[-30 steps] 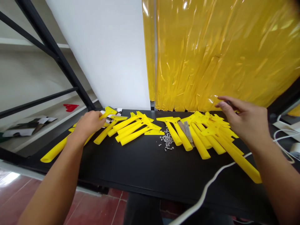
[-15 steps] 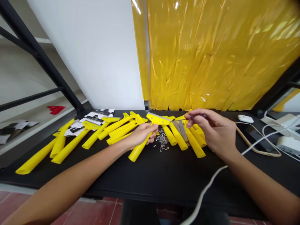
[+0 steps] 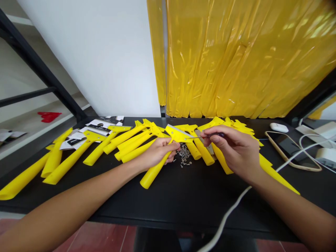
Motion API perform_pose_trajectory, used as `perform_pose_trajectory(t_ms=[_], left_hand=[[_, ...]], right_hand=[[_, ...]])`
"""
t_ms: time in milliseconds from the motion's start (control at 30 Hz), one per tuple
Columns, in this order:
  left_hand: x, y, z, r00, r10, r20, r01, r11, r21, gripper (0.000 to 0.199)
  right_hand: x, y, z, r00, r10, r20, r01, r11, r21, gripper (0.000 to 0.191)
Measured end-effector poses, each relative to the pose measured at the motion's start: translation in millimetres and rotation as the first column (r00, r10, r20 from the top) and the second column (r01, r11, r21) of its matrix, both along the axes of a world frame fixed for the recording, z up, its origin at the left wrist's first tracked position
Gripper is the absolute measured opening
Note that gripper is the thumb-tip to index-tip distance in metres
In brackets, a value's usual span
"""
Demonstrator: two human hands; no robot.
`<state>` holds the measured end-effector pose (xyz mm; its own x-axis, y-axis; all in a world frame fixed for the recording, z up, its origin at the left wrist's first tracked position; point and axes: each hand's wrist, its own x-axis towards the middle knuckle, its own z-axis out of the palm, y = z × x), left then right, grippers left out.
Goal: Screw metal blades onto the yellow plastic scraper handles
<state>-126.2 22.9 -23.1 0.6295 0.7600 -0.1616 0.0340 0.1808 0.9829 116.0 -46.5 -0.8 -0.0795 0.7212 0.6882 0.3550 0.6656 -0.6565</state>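
Note:
My left hand [image 3: 160,152] is closed round a yellow scraper [image 3: 153,172], whose wide head with a metal blade points up and to the right. In my right hand [image 3: 226,141] is a screwdriver [image 3: 218,134], gripped by its dark handle. Its thin shaft reaches left to the right part of the scraper's head, near a screw; whether the tip sits in the screw is too small to tell. Just behind and below the scraper's head lies a pile of small screws and nuts [image 3: 185,154] on the black table [image 3: 183,199].
Yellow scrapers [image 3: 70,161] lie in a row on the left, over printed cards [image 3: 101,126]; several more [image 3: 220,157] lie on the right. A phone [image 3: 291,148], a white case [image 3: 278,127] and a white cable [image 3: 236,204] are at the right.
The view has shifted slightly, and more scrapers show on the right. The screwdriver's tip has moved from the head's upper edge to the face near the screw. Both hands keep their hold.

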Motion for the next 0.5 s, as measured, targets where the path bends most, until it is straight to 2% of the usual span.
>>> perform_pose_trajectory(t_ms=[167,367,500], left_hand=[[-0.3,0.6,-1.3,1.000,-0.004,0.004,0.004,1.000,0.028,0.030],[1.1,-3.2,2.4,1.000,0.031,0.003,-0.031,0.999,0.040,0.039],[1.8,-4.6,3.1,0.999,0.030,-0.016,-0.029,0.998,0.062,0.036]], right_hand=[[-0.9,-2.2,1.1,0.999,-0.009,-0.046,0.010,1.000,0.027,0.016],[-1.0,-0.6,-2.1,0.999,0.014,0.041,-0.013,1.000,-0.026,0.017],[-1.8,1.4,0.0,0.999,-0.007,0.041,0.005,0.999,0.053,0.018]])
